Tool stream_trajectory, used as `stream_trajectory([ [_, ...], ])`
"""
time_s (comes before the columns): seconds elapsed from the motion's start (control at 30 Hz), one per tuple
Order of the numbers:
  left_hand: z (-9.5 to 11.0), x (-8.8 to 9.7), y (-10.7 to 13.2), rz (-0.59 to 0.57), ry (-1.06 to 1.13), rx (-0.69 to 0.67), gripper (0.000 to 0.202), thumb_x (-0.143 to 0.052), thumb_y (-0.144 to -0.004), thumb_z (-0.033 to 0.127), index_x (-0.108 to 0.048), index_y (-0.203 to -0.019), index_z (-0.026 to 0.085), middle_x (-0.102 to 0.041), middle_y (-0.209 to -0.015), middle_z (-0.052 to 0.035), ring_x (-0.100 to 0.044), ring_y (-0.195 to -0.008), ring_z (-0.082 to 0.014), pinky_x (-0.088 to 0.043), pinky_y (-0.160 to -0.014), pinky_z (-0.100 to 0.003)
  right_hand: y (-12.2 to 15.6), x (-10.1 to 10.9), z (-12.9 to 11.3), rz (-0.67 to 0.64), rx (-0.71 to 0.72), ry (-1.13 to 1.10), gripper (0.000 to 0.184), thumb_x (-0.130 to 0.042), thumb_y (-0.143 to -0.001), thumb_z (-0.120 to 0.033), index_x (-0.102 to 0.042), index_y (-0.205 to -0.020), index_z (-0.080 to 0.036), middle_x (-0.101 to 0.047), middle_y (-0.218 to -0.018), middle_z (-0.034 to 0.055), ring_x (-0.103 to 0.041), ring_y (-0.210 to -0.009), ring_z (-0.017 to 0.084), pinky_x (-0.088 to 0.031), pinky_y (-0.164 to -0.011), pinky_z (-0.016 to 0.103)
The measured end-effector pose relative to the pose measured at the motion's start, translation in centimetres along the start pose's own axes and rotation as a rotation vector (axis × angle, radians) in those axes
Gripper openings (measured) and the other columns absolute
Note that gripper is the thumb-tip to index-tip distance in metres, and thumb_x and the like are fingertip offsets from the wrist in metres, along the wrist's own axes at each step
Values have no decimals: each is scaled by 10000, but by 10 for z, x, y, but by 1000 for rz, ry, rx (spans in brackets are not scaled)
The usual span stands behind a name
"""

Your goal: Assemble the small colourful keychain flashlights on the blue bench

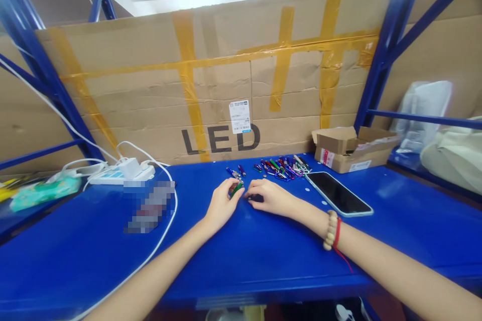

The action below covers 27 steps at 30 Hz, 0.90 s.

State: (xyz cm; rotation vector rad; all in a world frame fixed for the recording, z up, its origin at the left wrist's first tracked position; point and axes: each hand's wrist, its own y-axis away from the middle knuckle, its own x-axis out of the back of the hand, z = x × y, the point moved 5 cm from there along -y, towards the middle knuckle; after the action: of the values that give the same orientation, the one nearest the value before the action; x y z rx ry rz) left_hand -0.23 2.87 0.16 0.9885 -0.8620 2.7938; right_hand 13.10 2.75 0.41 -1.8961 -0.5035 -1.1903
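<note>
So there's a small, shiny green cylinder [236, 190] over the blue tabletop [297, 261], pinched between thumb and fingers of the person's left hand [221, 201]. The right hand [271, 196] is just beside it at 3 o'clock, fingers curled over something dark; can't tell if it's actually gripping that. Hands are close together, tbh. That wrist has pale round wooden beads [330, 230] plus a thin red string bracelet [338, 234]. Up at 12 o'clock from the green bit are a couple of little blue metal pieces [232, 173], and around 2 there's a jumbled, multicoloured pile of small metal clips and tubes [284, 168]. A black-screened phone in a pale case [339, 193] lies at 3, an open brown cardboard box [339, 153] past it at 2. White power strip [103, 175] sits around 10, and a huge taped cardboard sheet marked "LED" [226, 80] stands behind at 12.
</note>
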Motion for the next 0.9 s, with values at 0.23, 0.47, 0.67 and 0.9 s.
stream_trajectory([
  [0.23, -5, 16, -3, 57, -148, -96, 159, -480, -830, 317, -563, -913, 211, -611, -898, -28, -573, -824, -156, -453, -676, -257, 3, 12, 11, 143, -103, -93, 179, -537, -740, -78, -669, -828, -160, -623, -812, 52, -593, -722, 143, -483, -708, 274],
  [0.47, -10, 21, -4, 58, -236, -106, 213, -450, -835, 355, -570, -931, 208, -600, -841, -23, -555, -721, -143, -441, -657, -260, 5, 23, 11, 347, -118, -131, 202, -475, -806, -113, -666, -843, -166, -624, -879, 78, -592, -853, 165, -474, -819, 328],
  [0.67, -5, 14, 1, -50, -229, -92, 247, -434, -833, 381, -568, -960, 217, -636, -867, -23, -560, -687, -145, -445, -656, -269, 13, 27, 23, 462, -402, -257, 156, -534, -743, -156, -670, -818, -162, -643, -856, 62, -605, -757, 149, -495, -725, 292],
  [0.9, -2, 13, 2, -79, -244, -122, 242, -433, -833, 372, -572, -968, 226, -637, -866, -21, -574, -713, -154, -450, -668, -269, 13, 25, 36, 520, -470, -360, 208, -520, -727, -175, -688, -848, -160, -631, -906, 64, -576, -673, 110, -493, -676, 265],
])
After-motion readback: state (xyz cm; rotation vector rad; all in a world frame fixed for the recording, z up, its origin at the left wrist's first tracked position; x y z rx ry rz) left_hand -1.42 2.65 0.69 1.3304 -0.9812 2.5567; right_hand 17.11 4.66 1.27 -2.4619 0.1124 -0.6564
